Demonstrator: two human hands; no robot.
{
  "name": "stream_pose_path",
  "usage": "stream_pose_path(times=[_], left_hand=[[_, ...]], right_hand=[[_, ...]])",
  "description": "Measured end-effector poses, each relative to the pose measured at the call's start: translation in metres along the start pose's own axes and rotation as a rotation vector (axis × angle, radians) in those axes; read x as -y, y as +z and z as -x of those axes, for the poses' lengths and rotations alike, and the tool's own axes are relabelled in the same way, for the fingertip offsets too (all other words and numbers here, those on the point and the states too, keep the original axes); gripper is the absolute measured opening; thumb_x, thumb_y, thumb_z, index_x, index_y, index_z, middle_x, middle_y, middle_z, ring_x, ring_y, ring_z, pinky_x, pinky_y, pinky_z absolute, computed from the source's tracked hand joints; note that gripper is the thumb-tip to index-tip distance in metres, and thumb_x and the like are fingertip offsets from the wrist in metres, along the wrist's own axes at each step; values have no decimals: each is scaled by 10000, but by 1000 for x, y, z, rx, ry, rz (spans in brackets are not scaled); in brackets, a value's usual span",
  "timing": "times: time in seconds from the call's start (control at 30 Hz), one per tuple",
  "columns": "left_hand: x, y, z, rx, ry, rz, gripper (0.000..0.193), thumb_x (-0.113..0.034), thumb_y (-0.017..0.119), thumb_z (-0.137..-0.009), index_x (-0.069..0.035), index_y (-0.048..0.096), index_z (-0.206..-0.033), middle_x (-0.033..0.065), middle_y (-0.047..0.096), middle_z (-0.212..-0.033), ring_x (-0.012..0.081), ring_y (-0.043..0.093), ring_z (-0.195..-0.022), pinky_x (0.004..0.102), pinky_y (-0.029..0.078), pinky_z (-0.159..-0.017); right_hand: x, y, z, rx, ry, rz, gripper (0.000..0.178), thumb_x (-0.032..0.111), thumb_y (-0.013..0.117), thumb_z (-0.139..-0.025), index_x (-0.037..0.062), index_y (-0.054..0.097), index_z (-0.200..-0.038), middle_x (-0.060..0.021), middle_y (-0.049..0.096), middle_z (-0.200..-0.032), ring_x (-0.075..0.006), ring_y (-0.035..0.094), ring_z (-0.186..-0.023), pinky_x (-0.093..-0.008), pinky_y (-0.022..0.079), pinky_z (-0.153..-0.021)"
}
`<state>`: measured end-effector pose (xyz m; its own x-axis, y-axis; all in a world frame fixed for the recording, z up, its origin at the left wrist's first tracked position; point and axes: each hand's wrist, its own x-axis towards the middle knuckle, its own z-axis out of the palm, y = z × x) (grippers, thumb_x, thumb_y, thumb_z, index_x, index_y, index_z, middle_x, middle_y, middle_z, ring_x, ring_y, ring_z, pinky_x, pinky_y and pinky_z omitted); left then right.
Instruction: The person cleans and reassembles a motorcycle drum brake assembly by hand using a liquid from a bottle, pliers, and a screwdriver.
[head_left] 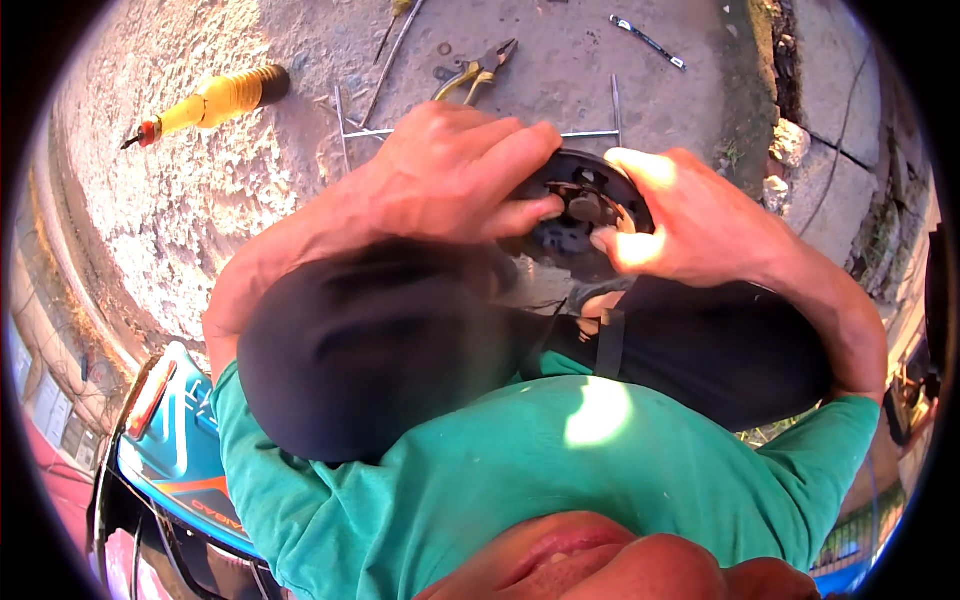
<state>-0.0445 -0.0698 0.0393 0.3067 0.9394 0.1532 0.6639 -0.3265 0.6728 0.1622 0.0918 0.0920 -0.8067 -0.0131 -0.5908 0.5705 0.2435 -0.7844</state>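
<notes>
Left hand (455, 172) grips a black metal disc (585, 207) at ten o'clock, right hand (692, 215) at three. Its round face points up.

A: Hands?
B: Left hand (455, 170) upper centre, fingers (518, 152) curled, left thumb (530, 214) pointing right. Right hand (695, 215) near it, right thumb (628, 247) pointing left.
A: Arms?
B: Left forearm (300, 232) slants in from the left, right forearm (825, 285) from the right.

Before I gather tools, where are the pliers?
In the head view, the yellow-handled pliers lie on the ground at top centre, just beyond the left hand.
</notes>
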Motion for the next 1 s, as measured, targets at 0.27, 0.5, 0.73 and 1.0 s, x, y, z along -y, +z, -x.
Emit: stream_pose_path(times=[0.27,0.5,0.73,1.0], left_hand=[[22,5,0,-225,53,-108,625,-276,910,-696,5,659,-1195,124,695,-910,297,678,-745,382,545,-637],[26,7,-5,-277,47,-131,631,-306,922,-703,1,674,-1196,123,698,-926,295,677,-756,384,548,-659],[28,5,-7,-303,-161,-17,674,-245,936,-714,-30,649,-1285,147,681,-1114,289,695,-960,375,562,-827],[30,12,11,-194,-604,623,601,-150,909,-793,-16,617,-1302,91,696,-1150,195,673,-1121,356,545,-981]], right_hand=[[-6,-5,-9,-262,-187,549,363,217,801,-788,13,600,-1011,-190,696,-786,-415,704,-741,-482,561,-637],[-17,-5,-15,-301,-190,554,368,255,780,-803,35,598,-1035,-191,710,-800,-410,713,-752,-505,576,-662],[-33,-5,-28,-374,-232,333,394,258,810,-809,26,583,-1033,-187,711,-808,-391,711,-729,-471,562,-644],[-30,2,-39,-284,-237,76,422,228,839,-831,-4,596,-1086,-115,683,-777,-171,624,-658,-336,514,-614]])
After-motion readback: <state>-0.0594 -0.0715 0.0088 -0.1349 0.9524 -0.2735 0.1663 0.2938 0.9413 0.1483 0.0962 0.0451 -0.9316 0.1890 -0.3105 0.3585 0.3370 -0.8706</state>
